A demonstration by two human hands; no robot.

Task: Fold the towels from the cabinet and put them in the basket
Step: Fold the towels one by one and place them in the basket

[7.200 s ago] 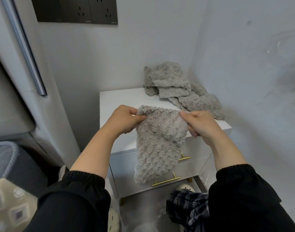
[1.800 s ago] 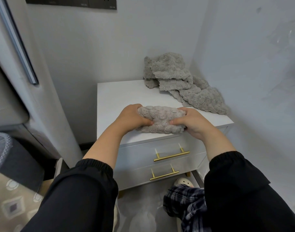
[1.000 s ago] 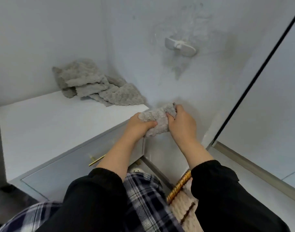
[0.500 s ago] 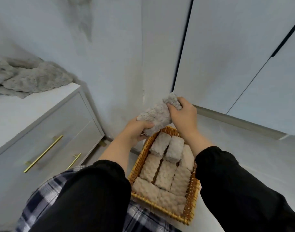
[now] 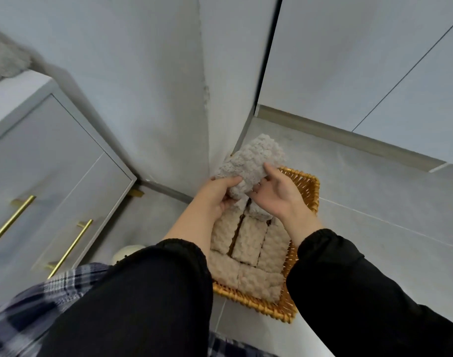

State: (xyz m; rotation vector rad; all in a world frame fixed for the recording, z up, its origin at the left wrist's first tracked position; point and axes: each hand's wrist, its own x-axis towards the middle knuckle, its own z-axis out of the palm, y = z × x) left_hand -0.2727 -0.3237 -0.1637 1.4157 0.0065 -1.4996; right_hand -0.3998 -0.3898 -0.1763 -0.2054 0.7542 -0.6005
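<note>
A folded grey towel [image 5: 248, 162] hangs over the far end of a wicker basket [image 5: 309, 188] on the floor. My left hand [image 5: 220, 190] grips the towel's lower left edge. My right hand [image 5: 276, 193] touches its right side with the fingers spread. Several folded towels [image 5: 248, 240] lie packed in rows inside the basket. A heap of unfolded grey towels [image 5: 4, 63] shows blurred on the white cabinet [image 5: 47, 155] at the top left.
The basket sits in a corner against the grey wall [image 5: 155, 86]. White cupboard doors [image 5: 361, 55] stand behind it. The cabinet's gold drawer handles [image 5: 71, 248] are at the left. Grey tiled floor [image 5: 374, 202] spreads to the right.
The folded towel has dropped lower and farther toward the basket's far end. My right hand's fingers have loosened and spread. The view has tilted further down over the basket.
</note>
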